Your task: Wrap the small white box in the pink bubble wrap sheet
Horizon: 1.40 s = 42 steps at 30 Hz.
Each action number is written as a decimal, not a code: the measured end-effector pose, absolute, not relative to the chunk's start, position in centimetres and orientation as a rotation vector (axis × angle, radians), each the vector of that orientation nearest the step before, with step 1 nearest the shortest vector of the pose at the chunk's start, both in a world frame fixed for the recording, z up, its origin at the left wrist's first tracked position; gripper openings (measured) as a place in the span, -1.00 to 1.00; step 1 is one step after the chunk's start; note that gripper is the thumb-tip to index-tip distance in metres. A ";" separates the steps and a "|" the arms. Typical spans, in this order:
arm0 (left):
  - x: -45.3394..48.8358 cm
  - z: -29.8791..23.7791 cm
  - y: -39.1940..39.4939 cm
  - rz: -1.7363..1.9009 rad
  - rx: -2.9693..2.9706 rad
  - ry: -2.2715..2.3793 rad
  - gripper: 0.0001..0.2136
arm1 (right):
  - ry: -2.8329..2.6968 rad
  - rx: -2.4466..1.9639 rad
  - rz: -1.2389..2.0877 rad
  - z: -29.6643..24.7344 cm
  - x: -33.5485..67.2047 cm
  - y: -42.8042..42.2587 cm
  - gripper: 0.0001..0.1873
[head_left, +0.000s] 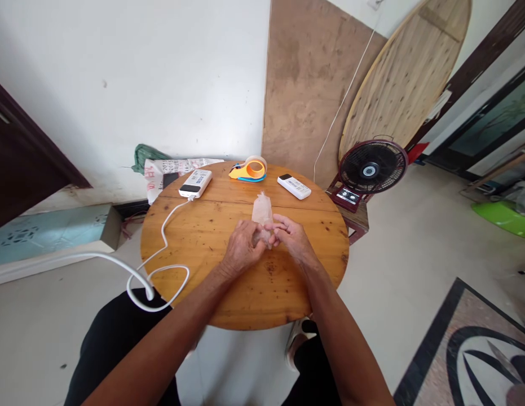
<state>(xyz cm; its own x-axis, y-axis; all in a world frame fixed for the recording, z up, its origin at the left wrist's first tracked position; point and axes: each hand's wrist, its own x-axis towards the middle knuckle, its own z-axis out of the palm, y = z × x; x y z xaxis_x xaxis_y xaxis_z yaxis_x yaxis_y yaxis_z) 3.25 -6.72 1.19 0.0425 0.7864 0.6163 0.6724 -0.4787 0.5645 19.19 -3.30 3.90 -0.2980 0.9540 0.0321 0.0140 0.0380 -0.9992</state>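
A crumpled, translucent whitish plastic bag point(262, 207) lies on the round wooden table point(254, 307), its ragged narrow end pointing away from me. My left hand point(244, 245) curls over the bag's near left side, with the fingertips pressed onto it. From the right, my right hand point(291, 237) pinches at the bag's near end, its fingertips almost meeting those of my left. Between the hands the bag's near part is partly covered by fingers. What it contains, if anything, cannot be made out.
Toward the table's back stand an orange tape dispenser point(248, 169), a white power bank point(195, 184) with a white cable point(164, 228) plugged in, and another white power bank point(294, 186). The cable loops over the left edge. A fan point(369, 169) stands to the right.
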 end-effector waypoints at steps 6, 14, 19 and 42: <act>3.6 2.2 -7.1 1.445 1.885 1.552 -0.86 | -1.636 -0.974 1.321 3.9 19.5 -3.3 -0.45; 3.7 1.3 -6.4 1.428 2.082 1.573 -0.88 | -1.724 -0.894 1.292 3.0 19.6 -2.9 -0.40; 3.5 1.6 -6.5 1.399 2.162 1.537 -0.92 | -1.710 -0.863 1.302 2.9 19.5 -3.0 -0.42; 3.9 0.8 -5.9 1.396 2.223 1.608 -0.95 | -1.843 -1.136 0.516 3.6 20.1 -1.2 -0.66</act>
